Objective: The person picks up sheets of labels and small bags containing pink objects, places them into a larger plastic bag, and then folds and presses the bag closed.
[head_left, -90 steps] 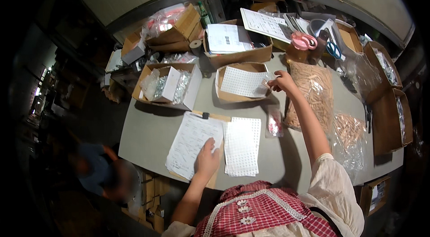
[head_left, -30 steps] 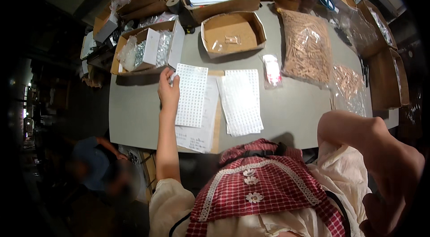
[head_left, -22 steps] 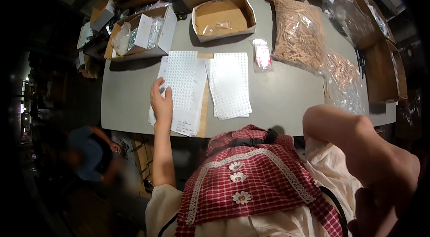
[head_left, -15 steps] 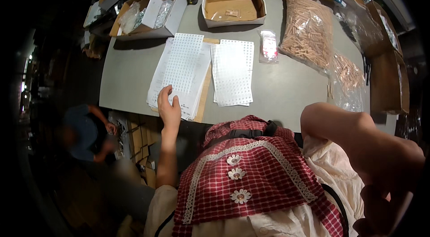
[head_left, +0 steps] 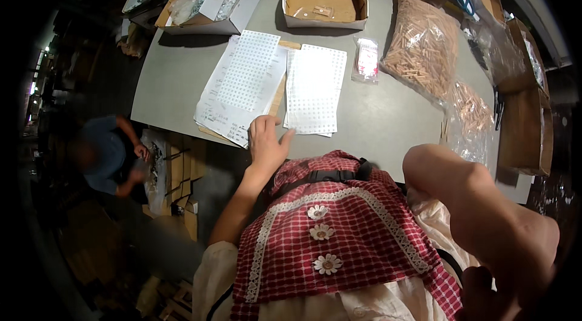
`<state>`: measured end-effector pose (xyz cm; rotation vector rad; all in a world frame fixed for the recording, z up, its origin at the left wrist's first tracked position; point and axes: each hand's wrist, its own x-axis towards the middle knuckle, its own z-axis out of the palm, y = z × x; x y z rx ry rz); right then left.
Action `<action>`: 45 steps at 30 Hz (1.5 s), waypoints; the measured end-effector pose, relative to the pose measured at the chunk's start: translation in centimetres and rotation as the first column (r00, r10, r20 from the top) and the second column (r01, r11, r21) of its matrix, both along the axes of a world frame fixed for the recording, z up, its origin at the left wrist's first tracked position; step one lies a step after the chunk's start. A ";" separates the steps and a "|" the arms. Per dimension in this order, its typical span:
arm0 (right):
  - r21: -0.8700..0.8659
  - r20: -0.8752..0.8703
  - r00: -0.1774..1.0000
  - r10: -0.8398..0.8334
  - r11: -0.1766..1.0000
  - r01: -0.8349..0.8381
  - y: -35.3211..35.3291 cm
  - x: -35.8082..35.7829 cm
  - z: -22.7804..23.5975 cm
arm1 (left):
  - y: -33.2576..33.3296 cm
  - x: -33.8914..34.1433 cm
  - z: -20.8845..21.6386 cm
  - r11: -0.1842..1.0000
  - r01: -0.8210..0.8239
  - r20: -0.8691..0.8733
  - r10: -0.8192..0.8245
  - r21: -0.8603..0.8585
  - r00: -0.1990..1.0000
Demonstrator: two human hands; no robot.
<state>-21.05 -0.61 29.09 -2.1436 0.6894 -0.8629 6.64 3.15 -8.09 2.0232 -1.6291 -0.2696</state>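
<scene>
The right hand (head_left: 506,281) is nearest, raised close at four o'clock from the left hand and in shadow; I cannot tell whether its grip is apart or together. The left hand (head_left: 267,144) is at the near edge of the counter (head_left: 385,115), its grip apart: the thumb stands away from loosely bent fingers, with nothing visible between them. Loose paper like this seems best handled with flat fingertips and light pressure, moving along the surface so that the top sheet does not skew or curl. The grip lies at the near right corner of the written sheets (head_left: 212,109), which spread from ten to twelve o'clock of it; whether the fingertips press on them is unclear. On top, just before twelve and a little farther off, lies a patterned sheet (head_left: 250,72), not touched by the hand. Between one and two, just beside, is a pile of similar sheets (head_left: 315,87). Farther out come a small packet (head_left: 367,60) near two, a big bag of wooden pegs (head_left: 421,45) at two, and a shallow box (head_left: 321,22) at one.
</scene>
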 end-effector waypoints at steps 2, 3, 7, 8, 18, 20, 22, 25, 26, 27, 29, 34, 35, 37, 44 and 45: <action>0.041 0.197 0.973 0.119 0.991 -0.129 -0.9 -0.2 -1.1 | -1.0 -1.2 -0.1 1.000 -0.027 0.055 0.026 0.014 0.998; 0.019 0.410 0.875 0.257 0.957 -0.290 -2.3 -0.1 -2.8 | -1.5 -1.6 0.0 0.998 -0.052 0.091 0.050 0.019 0.995; -0.221 0.848 0.233 0.475 0.718 -0.660 -7.8 -0.2 -10.1 | -3.2 -2.4 0.7 0.994 -0.042 0.077 0.034 0.100 0.996; -0.206 0.866 0.206 0.456 0.701 -0.683 -8.9 -0.5 -11.8 | -3.6 -2.5 0.5 0.994 -0.032 0.076 0.024 0.105 0.997; 0.769 -0.068 0.962 -0.263 0.600 0.219 -9.8 -1.8 -34.4 | -4.8 -2.0 -0.6 0.999 -0.037 -0.094 0.035 -0.013 0.995; 0.767 -0.053 0.975 -0.216 0.616 0.178 -9.3 -1.7 -36.6 | -5.2 -2.0 -1.0 0.998 -0.062 -0.081 0.060 -0.018 0.995; 0.812 -0.018 0.983 -0.184 0.571 0.122 -9.3 -0.8 -37.4 | -5.7 -2.1 -1.0 0.998 -0.068 -0.094 0.068 0.000 0.993; 0.834 0.020 0.980 -0.200 0.544 0.094 -9.3 1.4 -37.2 | -6.5 -2.2 -0.3 0.999 -0.040 -0.106 0.041 0.006 0.993; 0.840 0.033 0.977 -0.209 0.535 0.086 -9.5 1.8 -37.0 | -6.6 -2.4 0.0 0.999 -0.018 -0.079 0.016 -0.027 0.997; 0.832 0.040 0.976 -0.216 0.548 0.087 -9.9 1.9 -37.5 | -6.7 -2.7 0.4 0.998 0.007 -0.051 -0.010 -0.060 0.999; 0.815 0.053 0.972 -0.227 0.572 0.089 -10.6 2.0 -39.2 | -6.8 -3.2 0.8 0.999 0.033 -0.365 -0.030 0.002 0.930; 0.906 0.029 0.972 -0.233 0.417 0.072 -11.2 2.3 -37.5 | -5.8 -3.9 1.6 0.993 0.082 -0.690 -0.118 -0.085 0.715; 0.918 0.018 0.979 -0.201 0.391 0.064 -11.4 2.0 -37.8 | -5.9 -3.8 1.9 0.995 0.076 -0.721 -0.100 -0.065 0.686; 0.914 0.049 0.967 -0.249 0.402 0.058 -10.7 2.5 -36.4 | -6.0 -3.4 2.1 0.998 0.063 -0.778 -0.054 -0.018 0.626; 0.855 0.182 0.878 -0.443 0.513 0.081 -11.0 1.9 -36.7 | -6.1 4.6 -2.3 0.991 -0.136 -0.049 0.135 -0.015 0.990; 0.850 0.159 0.886 -0.435 0.516 0.101 -11.2 1.5 -35.9 | -6.0 4.5 -1.3 0.990 -0.133 -0.139 0.138 0.041 0.981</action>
